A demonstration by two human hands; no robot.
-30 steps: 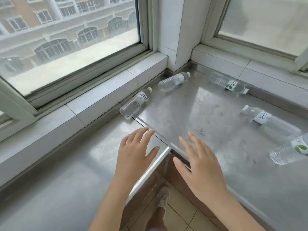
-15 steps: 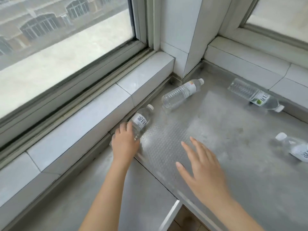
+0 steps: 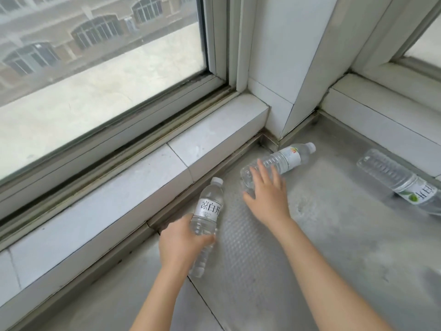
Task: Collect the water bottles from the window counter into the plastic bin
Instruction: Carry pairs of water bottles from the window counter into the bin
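Note:
Three clear water bottles show on the steel counter (image 3: 334, 259). My left hand (image 3: 181, 242) is closed around the lower half of the near bottle (image 3: 208, 209), which has a white label and points its cap toward the window ledge. My right hand (image 3: 267, 194) is spread open, fingers over the base end of the second bottle (image 3: 284, 158) lying in the corner, touching or just above it. A third bottle (image 3: 393, 180) with a green-leaf label lies at the right, under the right-hand ledge. The plastic bin is not in view.
A white tiled window ledge (image 3: 143, 187) runs along the left behind the bottles, with a large window (image 3: 95, 68) above. A white pillar (image 3: 286, 68) fills the corner, and a second ledge (image 3: 381, 120) runs along the right.
My left hand has lifted and turned the near bottle, which it now grips. My right hand has reached forward to the corner bottle. The view has moved closer to the corner.

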